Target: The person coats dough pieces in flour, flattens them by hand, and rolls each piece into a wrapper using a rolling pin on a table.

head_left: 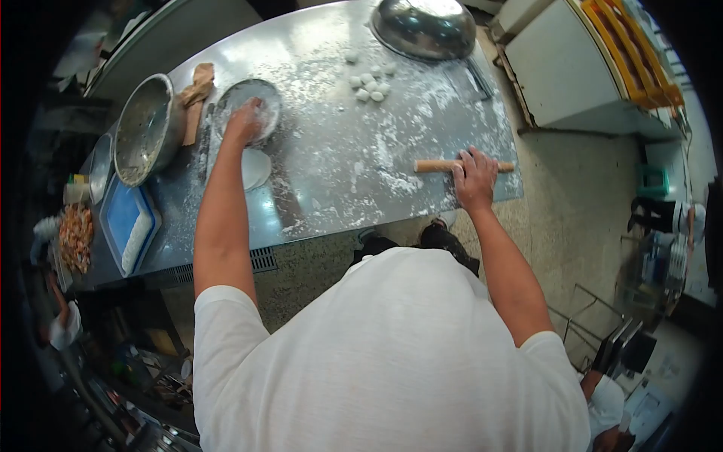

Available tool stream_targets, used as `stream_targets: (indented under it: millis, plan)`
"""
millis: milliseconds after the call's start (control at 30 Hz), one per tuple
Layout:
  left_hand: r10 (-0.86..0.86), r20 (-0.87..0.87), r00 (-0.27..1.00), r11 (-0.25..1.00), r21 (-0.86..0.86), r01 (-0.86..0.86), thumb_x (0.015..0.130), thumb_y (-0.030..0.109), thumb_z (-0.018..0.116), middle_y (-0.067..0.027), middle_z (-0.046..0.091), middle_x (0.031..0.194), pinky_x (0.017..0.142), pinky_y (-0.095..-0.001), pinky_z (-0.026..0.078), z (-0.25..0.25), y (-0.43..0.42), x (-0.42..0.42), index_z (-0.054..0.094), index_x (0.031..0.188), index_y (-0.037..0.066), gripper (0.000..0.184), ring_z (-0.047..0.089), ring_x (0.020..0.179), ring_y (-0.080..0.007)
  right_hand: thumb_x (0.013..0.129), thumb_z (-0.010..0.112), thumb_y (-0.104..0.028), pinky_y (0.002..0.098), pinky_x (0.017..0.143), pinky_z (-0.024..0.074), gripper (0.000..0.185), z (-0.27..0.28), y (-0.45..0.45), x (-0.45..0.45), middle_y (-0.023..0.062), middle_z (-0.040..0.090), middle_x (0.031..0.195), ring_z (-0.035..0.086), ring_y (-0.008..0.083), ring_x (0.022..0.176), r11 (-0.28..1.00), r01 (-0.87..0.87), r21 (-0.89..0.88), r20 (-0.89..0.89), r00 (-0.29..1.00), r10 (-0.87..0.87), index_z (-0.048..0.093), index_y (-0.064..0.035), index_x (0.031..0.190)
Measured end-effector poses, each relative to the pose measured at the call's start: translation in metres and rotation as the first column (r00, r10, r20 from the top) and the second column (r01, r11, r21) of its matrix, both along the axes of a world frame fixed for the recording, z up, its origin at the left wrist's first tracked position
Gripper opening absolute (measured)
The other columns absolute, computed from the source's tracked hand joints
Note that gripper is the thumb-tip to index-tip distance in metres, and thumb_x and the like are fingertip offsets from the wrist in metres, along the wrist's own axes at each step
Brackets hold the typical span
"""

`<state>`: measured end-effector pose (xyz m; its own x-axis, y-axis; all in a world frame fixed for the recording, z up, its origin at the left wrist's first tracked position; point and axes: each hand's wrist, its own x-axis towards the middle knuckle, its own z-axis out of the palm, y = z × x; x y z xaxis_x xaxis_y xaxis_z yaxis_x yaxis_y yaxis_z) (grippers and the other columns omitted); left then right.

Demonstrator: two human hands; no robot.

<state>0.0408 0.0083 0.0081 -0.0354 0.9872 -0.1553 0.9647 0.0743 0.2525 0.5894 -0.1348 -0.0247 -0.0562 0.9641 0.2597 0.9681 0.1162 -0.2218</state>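
Observation:
My left hand (pixel 245 123) reaches into a round metal bowl (pixel 223 114) of white flour. Its fingertips are too blurred and floury to show whether they hold anything. Just below the bowl, thin round dough wrappers (pixel 256 169) lie overlapping on the steel table. My right hand (pixel 476 181) lies over a wooden rolling pin (pixel 435 166) near the table's right end, fingers curled across it and dusted with flour. Several small white dough pieces (pixel 370 84) sit grouped toward the far side, one slightly apart.
The flour-dusted steel table (pixel 324 135) bears an overturned metal bowl (pixel 424 34) at the far right. On the left stand a large tilted metal bowl (pixel 151 128), a brown cloth (pixel 197 87) and a blue tray (pixel 122 218) holding a white roll. Other people work at both sides.

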Motion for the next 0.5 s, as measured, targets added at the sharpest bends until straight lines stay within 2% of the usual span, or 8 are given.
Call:
stream_targets:
  millis: [67, 167, 200, 233, 300, 367, 433, 500]
  plan:
    - [-0.084, -0.025, 0.996, 0.995, 0.059, 0.086, 0.079, 0.015, 0.066, -0.0264, 0.068, 0.112, 0.092, -0.0460, 0.051, -0.010, 0.010, -0.019, 0.069, 0.114, 0.009, 0.036, 0.065, 0.108, -0.0422, 0.094, 0.059, -0.036, 0.0562, 0.119, 0.0198, 0.042, 0.002, -0.001, 0.001, 0.0139, 0.054, 0.138, 0.044, 0.0367, 0.134, 0.999, -0.030, 0.017, -0.009, 1.000, 0.030, 0.063, -0.0111, 0.128]
    - [0.033, -0.108, 0.994, 0.999, -0.010, -0.034, 0.079, 0.018, 0.072, -0.0222, 0.071, 0.110, 0.088, -0.0419, 0.053, -0.001, 0.019, -0.021, 0.069, 0.113, 0.008, 0.035, 0.069, 0.102, -0.0359, 0.094, 0.060, -0.037, 0.0560, 0.119, 0.0198, 0.043, 0.002, -0.005, 0.006, 0.0140, 0.054, 0.140, 0.044, 0.0367, 0.135, 0.998, -0.065, 0.004, -0.020, 0.998, 0.065, 0.063, -0.0111, 0.128]
    - [0.213, 0.209, 0.954, 0.968, 0.085, -0.234, 0.081, 0.019, 0.073, -0.0186, 0.072, 0.110, 0.086, -0.0392, 0.053, 0.008, 0.021, -0.014, 0.069, 0.114, 0.007, 0.035, 0.069, 0.099, -0.0308, 0.093, 0.062, -0.036, 0.0555, 0.120, 0.0202, 0.044, 0.004, -0.005, 0.010, 0.0140, 0.053, 0.141, 0.044, 0.0355, 0.135, 0.996, -0.088, -0.022, -0.034, 0.996, 0.087, 0.062, -0.0112, 0.130]
    - [0.333, 0.515, 0.790, 0.889, 0.108, -0.445, 0.083, 0.020, 0.074, -0.0150, 0.073, 0.109, 0.084, -0.0365, 0.053, 0.019, 0.022, -0.005, 0.069, 0.115, 0.006, 0.036, 0.069, 0.096, -0.0256, 0.093, 0.062, -0.036, 0.0555, 0.120, 0.0202, 0.044, 0.006, -0.005, 0.014, 0.0140, 0.053, 0.141, 0.044, 0.0355, 0.135, 0.996, -0.084, -0.026, -0.041, 0.996, 0.083, 0.062, -0.0112, 0.130]
    - [0.207, 0.594, 0.777, 0.934, 0.116, -0.338, 0.089, 0.021, 0.072, -0.0089, 0.073, 0.106, 0.082, -0.0328, 0.052, 0.070, 0.000, 0.067, 0.069, 0.117, 0.005, 0.033, 0.066, 0.093, -0.0184, 0.091, 0.065, -0.034, 0.0541, 0.120, 0.0213, 0.045, 0.009, -0.003, 0.023, 0.0138, 0.053, 0.141, 0.045, 0.0340, 0.135, 0.982, -0.185, -0.049, -0.059, 0.982, 0.182, 0.061, -0.0112, 0.129]
    - [0.032, 0.643, 0.766, 0.988, 0.095, -0.121, 0.090, 0.021, 0.072, -0.0105, 0.073, 0.104, 0.082, -0.0332, 0.053, 0.073, -0.016, 0.147, 0.069, 0.117, 0.006, 0.032, 0.067, 0.092, -0.0196, 0.090, 0.066, -0.032, 0.0533, 0.120, 0.0218, 0.044, 0.009, 0.001, 0.033, 0.0135, 0.053, 0.141, 0.045, 0.0334, 0.135, 0.973, -0.223, -0.058, -0.078, 0.973, 0.218, 0.062, -0.0107, 0.128]
    - [-0.121, 0.589, 0.799, 0.991, 0.113, 0.067, 0.089, 0.021, 0.072, -0.0131, 0.073, 0.104, 0.084, -0.0369, 0.054, 0.083, -0.047, 0.247, 0.069, 0.116, 0.007, 0.031, 0.069, 0.093, -0.0245, 0.089, 0.068, -0.031, 0.0526, 0.119, 0.0224, 0.043, 0.010, 0.009, 0.041, 0.0133, 0.054, 0.140, 0.046, 0.0328, 0.134, 0.965, -0.256, -0.053, -0.099, 0.963, 0.250, 0.062, -0.0103, 0.126]
    - [-0.181, 0.510, 0.841, 0.981, 0.029, 0.194, 0.089, 0.014, 0.068, -0.0161, 0.072, 0.105, 0.089, -0.0419, 0.055, 0.039, -0.056, 0.313, 0.068, 0.113, 0.005, 0.026, 0.070, 0.097, -0.0308, 0.087, 0.070, -0.029, 0.0515, 0.119, 0.0237, 0.041, 0.012, 0.011, 0.051, 0.0128, 0.054, 0.140, 0.046, 0.0324, 0.134, 0.944, -0.321, -0.073, -0.125, 0.942, 0.310, 0.063, -0.0091, 0.122]
